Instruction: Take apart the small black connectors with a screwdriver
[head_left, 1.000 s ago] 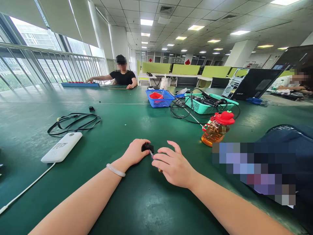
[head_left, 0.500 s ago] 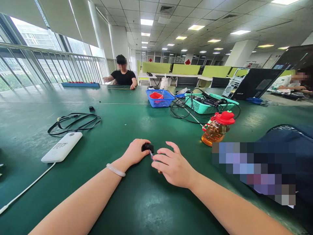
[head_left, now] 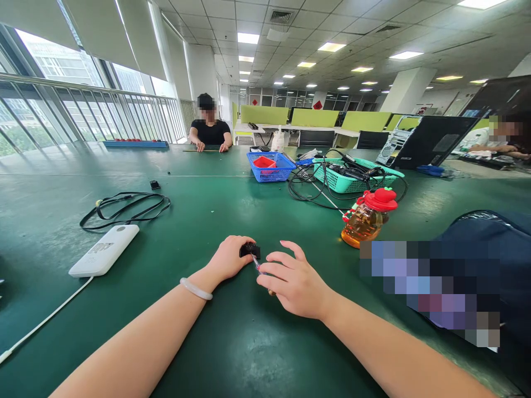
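My left hand [head_left: 229, 258] is closed round the left side of a small black object [head_left: 251, 250] on the green table [head_left: 249, 342]. A pale bracelet circles my left wrist. To the right, my right hand [head_left: 292, 279] holds a thin screwdriver-like tool [head_left: 256, 264] between thumb and fingers, its index and other upper fingers partly raised. The tool's tip touches or nearly touches the black object's near side. Part of the tool's handle is hidden behind the fingers.
A white power bank [head_left: 104, 250] and black cable [head_left: 124, 211] lie left. Beyond are a blue basket [head_left: 271, 172], a teal basket [head_left: 344, 182] of cables, and a red-lidded bottle [head_left: 365, 221]. Dark fabric [head_left: 514, 265] lies right. A person [head_left: 211, 131] sits across the table.
My hands, the black object and the tool look nearly unchanged. Across the table, the person's raised hand has come down to the tabletop.
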A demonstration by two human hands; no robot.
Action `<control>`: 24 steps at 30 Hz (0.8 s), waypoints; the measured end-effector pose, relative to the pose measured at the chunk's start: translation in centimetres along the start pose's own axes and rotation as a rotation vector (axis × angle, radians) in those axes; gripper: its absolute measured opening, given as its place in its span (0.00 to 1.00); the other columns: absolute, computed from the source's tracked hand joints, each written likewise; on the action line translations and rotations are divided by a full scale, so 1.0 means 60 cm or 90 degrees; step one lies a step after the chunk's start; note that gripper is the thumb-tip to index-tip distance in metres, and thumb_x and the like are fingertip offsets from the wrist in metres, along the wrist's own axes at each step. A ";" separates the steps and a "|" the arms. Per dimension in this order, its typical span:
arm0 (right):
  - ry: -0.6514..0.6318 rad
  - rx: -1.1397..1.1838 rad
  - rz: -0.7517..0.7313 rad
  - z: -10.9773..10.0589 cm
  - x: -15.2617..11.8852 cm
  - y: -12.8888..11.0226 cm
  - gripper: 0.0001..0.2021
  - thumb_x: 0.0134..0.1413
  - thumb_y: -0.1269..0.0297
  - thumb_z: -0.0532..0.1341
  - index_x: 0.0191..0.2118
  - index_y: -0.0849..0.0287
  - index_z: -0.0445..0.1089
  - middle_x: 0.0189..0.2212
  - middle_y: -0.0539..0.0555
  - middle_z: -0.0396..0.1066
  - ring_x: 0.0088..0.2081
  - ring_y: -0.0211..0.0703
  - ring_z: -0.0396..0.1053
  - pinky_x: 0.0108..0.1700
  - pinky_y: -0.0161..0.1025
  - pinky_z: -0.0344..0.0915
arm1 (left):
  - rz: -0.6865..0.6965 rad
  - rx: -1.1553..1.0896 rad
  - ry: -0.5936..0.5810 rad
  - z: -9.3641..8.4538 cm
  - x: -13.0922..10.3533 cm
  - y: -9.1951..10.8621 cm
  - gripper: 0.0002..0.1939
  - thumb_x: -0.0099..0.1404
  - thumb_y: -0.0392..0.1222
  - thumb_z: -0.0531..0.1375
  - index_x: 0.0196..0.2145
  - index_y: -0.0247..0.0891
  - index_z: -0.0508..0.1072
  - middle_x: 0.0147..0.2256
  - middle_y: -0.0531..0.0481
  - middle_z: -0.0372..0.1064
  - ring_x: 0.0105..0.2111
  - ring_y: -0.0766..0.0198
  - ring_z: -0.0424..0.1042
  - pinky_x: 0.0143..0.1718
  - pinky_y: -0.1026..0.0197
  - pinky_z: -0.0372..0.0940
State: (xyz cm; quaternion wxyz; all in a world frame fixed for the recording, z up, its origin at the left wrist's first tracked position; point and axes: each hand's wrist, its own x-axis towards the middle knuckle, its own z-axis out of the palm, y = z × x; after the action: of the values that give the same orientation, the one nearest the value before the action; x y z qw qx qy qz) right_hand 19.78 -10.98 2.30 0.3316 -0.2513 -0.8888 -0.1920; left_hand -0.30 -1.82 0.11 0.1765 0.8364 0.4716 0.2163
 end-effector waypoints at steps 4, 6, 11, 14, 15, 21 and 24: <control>-0.015 -0.008 0.005 0.001 -0.002 0.001 0.11 0.55 0.75 0.57 0.40 0.54 0.71 0.38 0.49 0.76 0.46 0.43 0.67 0.64 0.55 0.46 | 0.004 -0.005 -0.002 0.000 0.000 0.000 0.16 0.59 0.39 0.62 0.47 0.43 0.75 0.45 0.48 0.76 0.48 0.53 0.70 0.53 0.50 0.64; -0.022 -0.012 0.011 0.003 -0.003 0.002 0.11 0.55 0.75 0.57 0.40 0.53 0.72 0.39 0.49 0.76 0.46 0.43 0.66 0.64 0.55 0.46 | 0.000 -0.005 -0.004 -0.001 0.000 0.000 0.17 0.59 0.39 0.62 0.47 0.43 0.74 0.46 0.48 0.75 0.49 0.52 0.70 0.54 0.50 0.64; -0.028 -0.011 0.024 0.004 -0.003 0.004 0.10 0.56 0.74 0.57 0.39 0.53 0.72 0.38 0.49 0.76 0.47 0.44 0.66 0.63 0.55 0.46 | -0.004 -0.001 -0.010 -0.002 0.000 0.002 0.17 0.59 0.38 0.62 0.47 0.42 0.74 0.47 0.47 0.75 0.50 0.52 0.70 0.55 0.49 0.63; -0.023 -0.008 0.022 0.002 -0.002 0.004 0.10 0.55 0.75 0.57 0.40 0.53 0.71 0.38 0.49 0.76 0.46 0.44 0.67 0.63 0.55 0.46 | 0.001 -0.003 -0.011 -0.002 0.000 0.002 0.17 0.59 0.38 0.62 0.47 0.43 0.74 0.46 0.47 0.75 0.50 0.52 0.70 0.55 0.49 0.63; -0.020 -0.007 0.021 0.002 -0.002 0.003 0.10 0.55 0.75 0.57 0.40 0.54 0.71 0.38 0.48 0.76 0.46 0.44 0.67 0.63 0.55 0.46 | 0.002 -0.002 -0.012 -0.002 0.001 0.001 0.17 0.59 0.38 0.62 0.47 0.43 0.74 0.46 0.47 0.75 0.50 0.52 0.70 0.55 0.49 0.63; -0.009 -0.011 0.020 0.001 -0.002 0.003 0.10 0.55 0.75 0.57 0.39 0.54 0.71 0.37 0.48 0.76 0.46 0.43 0.67 0.63 0.55 0.47 | 0.003 -0.004 -0.002 0.000 0.001 -0.001 0.18 0.59 0.39 0.62 0.48 0.43 0.74 0.46 0.47 0.75 0.50 0.51 0.70 0.55 0.48 0.64; 0.003 -0.013 0.022 0.001 -0.001 0.003 0.10 0.55 0.76 0.57 0.39 0.54 0.71 0.38 0.49 0.77 0.46 0.44 0.67 0.63 0.55 0.46 | 0.007 -0.007 0.007 0.000 0.001 -0.001 0.19 0.59 0.40 0.62 0.49 0.42 0.73 0.47 0.46 0.75 0.49 0.52 0.71 0.53 0.49 0.65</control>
State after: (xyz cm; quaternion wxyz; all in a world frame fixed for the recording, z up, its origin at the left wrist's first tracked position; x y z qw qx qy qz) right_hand 19.91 -10.85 2.25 0.3347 -0.2697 -0.8814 -0.1957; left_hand -0.33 -1.76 0.08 0.1772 0.8369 0.4666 0.2248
